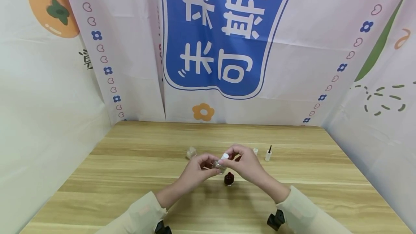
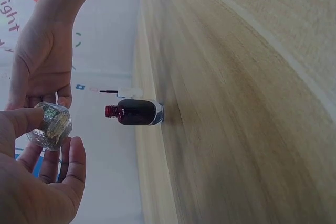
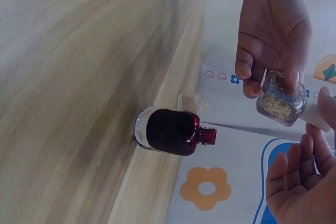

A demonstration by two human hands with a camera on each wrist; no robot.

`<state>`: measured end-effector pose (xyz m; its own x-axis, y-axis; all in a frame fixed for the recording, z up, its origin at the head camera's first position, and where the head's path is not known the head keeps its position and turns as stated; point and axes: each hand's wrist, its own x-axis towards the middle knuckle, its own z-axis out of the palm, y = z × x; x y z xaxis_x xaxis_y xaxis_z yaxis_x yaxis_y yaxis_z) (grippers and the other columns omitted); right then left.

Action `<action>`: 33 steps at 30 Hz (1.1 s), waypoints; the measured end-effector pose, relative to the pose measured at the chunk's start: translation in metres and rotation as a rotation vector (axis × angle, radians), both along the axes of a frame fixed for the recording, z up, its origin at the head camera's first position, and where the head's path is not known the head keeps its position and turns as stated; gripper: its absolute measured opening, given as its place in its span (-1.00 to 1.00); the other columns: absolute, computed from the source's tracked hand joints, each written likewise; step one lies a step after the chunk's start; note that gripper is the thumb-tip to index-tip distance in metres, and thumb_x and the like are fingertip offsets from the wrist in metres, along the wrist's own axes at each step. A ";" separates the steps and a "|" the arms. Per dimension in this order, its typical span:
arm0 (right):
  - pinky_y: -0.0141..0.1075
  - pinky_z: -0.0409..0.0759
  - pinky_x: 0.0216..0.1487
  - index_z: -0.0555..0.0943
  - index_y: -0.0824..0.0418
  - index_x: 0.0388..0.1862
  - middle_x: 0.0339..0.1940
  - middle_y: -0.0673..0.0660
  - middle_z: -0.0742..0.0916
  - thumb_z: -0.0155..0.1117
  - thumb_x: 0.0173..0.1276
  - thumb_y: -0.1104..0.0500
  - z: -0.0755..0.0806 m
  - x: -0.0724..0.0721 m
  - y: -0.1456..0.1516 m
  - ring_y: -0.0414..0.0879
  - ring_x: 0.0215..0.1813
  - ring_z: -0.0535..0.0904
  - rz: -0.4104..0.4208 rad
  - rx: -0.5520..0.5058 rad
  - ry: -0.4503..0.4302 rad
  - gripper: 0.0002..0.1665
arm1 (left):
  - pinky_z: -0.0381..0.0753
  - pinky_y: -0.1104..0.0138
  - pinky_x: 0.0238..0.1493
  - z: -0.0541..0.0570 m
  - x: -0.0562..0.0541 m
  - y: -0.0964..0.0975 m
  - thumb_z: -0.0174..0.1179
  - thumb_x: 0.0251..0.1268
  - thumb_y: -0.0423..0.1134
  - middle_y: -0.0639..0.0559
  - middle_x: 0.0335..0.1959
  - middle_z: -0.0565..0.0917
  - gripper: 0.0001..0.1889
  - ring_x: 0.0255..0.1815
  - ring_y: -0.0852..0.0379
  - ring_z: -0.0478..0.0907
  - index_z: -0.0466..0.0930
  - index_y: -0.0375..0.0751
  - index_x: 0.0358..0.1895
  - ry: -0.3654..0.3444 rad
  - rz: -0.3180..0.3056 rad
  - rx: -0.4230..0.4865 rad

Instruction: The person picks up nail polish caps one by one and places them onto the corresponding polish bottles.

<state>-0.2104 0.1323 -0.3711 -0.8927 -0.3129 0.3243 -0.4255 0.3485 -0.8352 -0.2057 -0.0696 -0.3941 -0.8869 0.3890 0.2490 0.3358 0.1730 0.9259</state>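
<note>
My left hand [image 1: 196, 169] holds a small clear nail polish bottle [image 3: 281, 100] with gold glitter inside, pinched between thumb and fingers above the table. From the other side, my right hand [image 1: 248, 164] pinches the bottle's white cap [image 1: 225, 156] between thumb and fingertips. The cap sits at the bottle's neck; whether it is screwed tight I cannot tell. Just below the hands, a dark red nail polish bottle [image 2: 137, 112] stands upright on the table without a cap, its threaded neck bare.
Right of the hands, a white cap with its black brush upward [image 1: 268, 154] stands on the wooden table [image 1: 146, 183]. A second small white object [image 1: 255, 151] is partly behind the right hand. A clear bottle [image 1: 191, 152] stands behind the left hand. Printed cloth [image 1: 302, 82] hangs around the table.
</note>
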 end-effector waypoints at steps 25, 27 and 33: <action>-0.26 0.61 -0.23 0.67 0.17 0.03 -0.19 0.08 0.65 0.31 0.35 0.19 0.010 -0.015 0.019 -0.01 -0.15 0.53 0.293 0.047 -0.071 -0.72 | 0.57 0.36 -0.29 0.000 0.000 -0.001 0.35 0.19 -0.33 -0.02 -0.22 0.66 -0.72 -0.24 0.04 0.55 0.63 -0.28 -0.04 -0.010 -0.002 -0.014; -0.26 0.61 -0.22 0.68 0.16 0.03 -0.18 0.07 0.65 0.31 0.36 0.18 0.010 -0.014 0.019 -0.01 -0.15 0.54 0.293 0.038 -0.081 -0.72 | 0.58 0.36 -0.29 0.000 0.000 -0.001 0.35 0.19 -0.32 -0.02 -0.23 0.66 -0.73 -0.24 0.04 0.55 0.63 -0.28 -0.04 -0.008 -0.001 -0.017; -0.24 0.61 -0.18 0.70 0.16 -0.03 -0.16 0.06 0.67 0.32 0.34 0.16 0.011 -0.012 0.015 -0.01 -0.12 0.55 0.249 0.021 -0.093 -0.76 | 0.57 0.35 -0.28 0.000 0.000 -0.002 0.35 0.19 -0.32 -0.01 -0.22 0.65 -0.74 -0.23 0.04 0.55 0.64 -0.26 -0.05 -0.019 0.002 -0.018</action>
<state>-0.2219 0.1472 -0.3606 -0.8128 -0.5326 0.2359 -0.4225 0.2603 -0.8682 -0.2061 -0.0711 -0.3938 -0.8920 0.3918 0.2254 0.3181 0.1899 0.9288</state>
